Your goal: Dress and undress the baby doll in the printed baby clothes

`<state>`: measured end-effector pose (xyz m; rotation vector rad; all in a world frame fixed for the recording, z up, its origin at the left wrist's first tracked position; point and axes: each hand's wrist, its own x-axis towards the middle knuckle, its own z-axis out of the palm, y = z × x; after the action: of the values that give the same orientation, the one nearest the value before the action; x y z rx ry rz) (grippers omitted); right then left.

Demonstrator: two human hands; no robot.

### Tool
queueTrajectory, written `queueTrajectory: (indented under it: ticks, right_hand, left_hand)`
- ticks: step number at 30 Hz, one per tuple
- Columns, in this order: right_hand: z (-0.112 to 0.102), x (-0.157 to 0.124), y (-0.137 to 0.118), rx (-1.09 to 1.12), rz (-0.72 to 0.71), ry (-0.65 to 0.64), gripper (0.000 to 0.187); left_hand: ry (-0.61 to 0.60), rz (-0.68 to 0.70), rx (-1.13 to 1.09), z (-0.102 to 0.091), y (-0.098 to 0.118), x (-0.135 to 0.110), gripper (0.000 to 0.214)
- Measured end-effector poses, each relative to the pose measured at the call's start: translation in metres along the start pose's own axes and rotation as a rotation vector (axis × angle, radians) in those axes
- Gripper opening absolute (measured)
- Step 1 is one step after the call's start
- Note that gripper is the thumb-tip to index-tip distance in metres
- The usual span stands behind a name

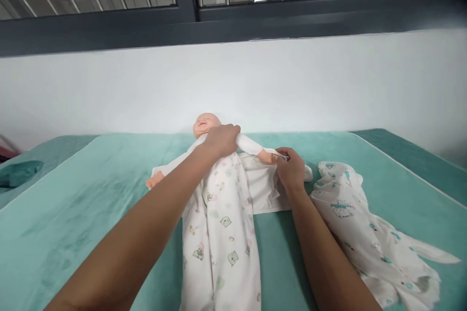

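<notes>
Doll [206, 124] beneath left fingers [230, 132]

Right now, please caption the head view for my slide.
Left hand on the chest of a baby doll, right hand at its wrist, printed cloth over it.

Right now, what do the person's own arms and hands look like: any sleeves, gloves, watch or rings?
Both forearms are bare down to the picture's bottom edge; no sleeve shows. The left hand and the right hand are ungloved. No watch or bracelet at either wrist, and no ring on the fingers that show.
</notes>
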<state>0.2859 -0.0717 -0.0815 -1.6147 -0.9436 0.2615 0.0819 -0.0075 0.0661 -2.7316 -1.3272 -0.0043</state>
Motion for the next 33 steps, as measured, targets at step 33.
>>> queueTrajectory:
  ticks: [33]
  right_hand:
    - [0.05, -0.055, -0.055, 0.036, -0.335, -0.657, 0.033]
  left_hand:
    - [0.698, -0.466, -0.777, 0.098, -0.027, -0.11, 0.02]
